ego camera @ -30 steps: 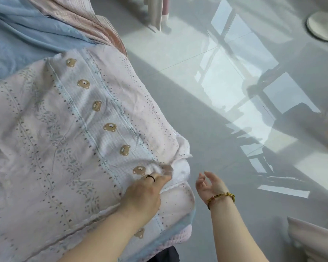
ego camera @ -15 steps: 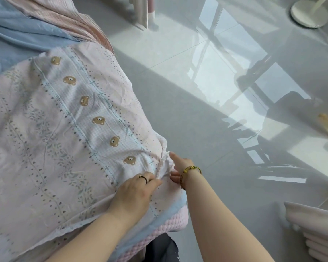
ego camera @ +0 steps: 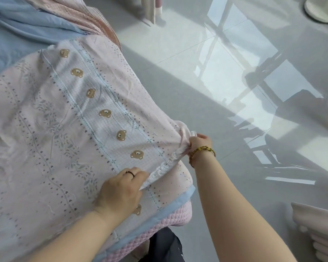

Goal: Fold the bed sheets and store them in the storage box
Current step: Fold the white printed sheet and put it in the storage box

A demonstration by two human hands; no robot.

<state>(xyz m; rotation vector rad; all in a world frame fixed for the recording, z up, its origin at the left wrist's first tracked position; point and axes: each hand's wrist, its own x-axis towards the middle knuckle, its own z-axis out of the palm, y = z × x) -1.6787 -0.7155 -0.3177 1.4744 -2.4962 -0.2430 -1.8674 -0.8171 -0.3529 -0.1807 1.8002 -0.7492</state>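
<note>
A pale pink bed sheet (ego camera: 51, 129) printed with a row of brown bears, dots and leaf sprigs lies spread over the bed's near corner. My left hand (ego camera: 121, 190), with a dark ring, pinches the sheet's ruffled edge near the bed corner. My right hand (ego camera: 198, 143), with a gold bracelet on the wrist, grips the same edge farther right and pulls the corner out past the bed, so the edge is stretched between both hands. No storage box is in view.
A blue sheet (ego camera: 17, 33) and a pink striped cloth (ego camera: 89, 17) lie at the bed's far end. A pink quilted mattress (ego camera: 159, 225) shows at the corner. Glossy grey floor (ego camera: 235, 91) spreads to the right. Folded pale fabric (ego camera: 318, 233) is stacked at the lower right.
My right hand came in from beside the bed, took hold of the sheet's corner and drew it out to the right. My left hand slid slightly back along the edge.
</note>
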